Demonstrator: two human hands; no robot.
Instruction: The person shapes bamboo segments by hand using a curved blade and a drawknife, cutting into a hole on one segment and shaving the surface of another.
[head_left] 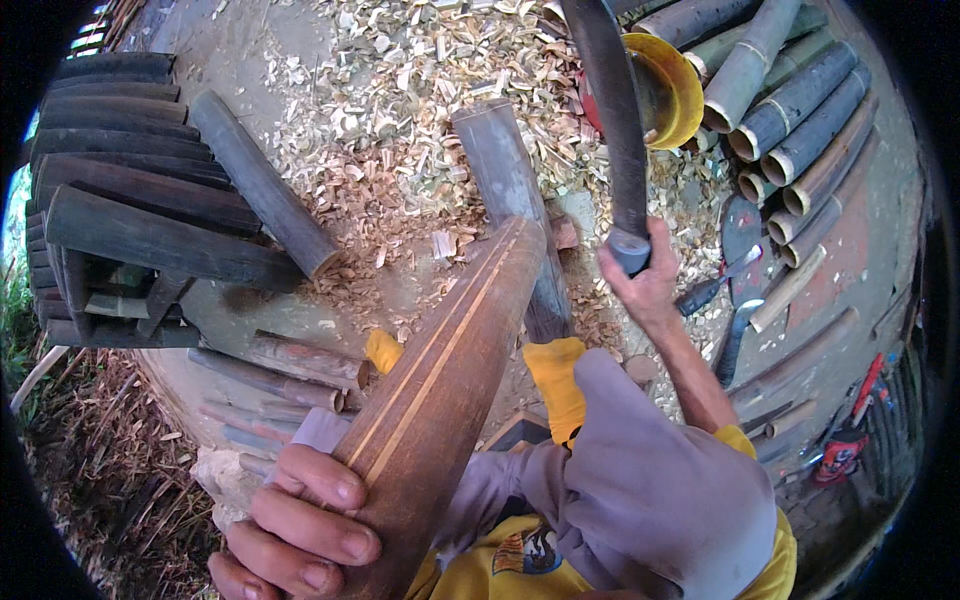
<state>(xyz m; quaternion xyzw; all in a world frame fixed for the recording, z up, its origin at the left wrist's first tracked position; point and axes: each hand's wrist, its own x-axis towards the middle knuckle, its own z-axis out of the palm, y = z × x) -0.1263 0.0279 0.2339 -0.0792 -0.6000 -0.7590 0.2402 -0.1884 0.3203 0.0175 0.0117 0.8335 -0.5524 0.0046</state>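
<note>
My left hand (300, 535) grips the near end of a long brown bamboo or wooden piece (430, 410), with two pale cut stripes along its surface. Its far, rounded end overlaps a dark greyish log (500, 165) between my feet; I cannot tell whether they touch. My right hand (648, 275) is closed round the dark handle of a machete (618, 130). The long blade points away from me, to the right of the brown piece and apart from it. The tip runs out of the top of the picture.
Pale shavings (410, 95) cover the ground ahead. Dark bamboo lengths (160, 230) are stacked at left, and cut bamboo tubes (800, 110) lie at far right beside a yellow bucket (680, 90). A dark-handled blade (738, 335) lies right of my arm. My yellow-covered foot (555, 385) is near the log.
</note>
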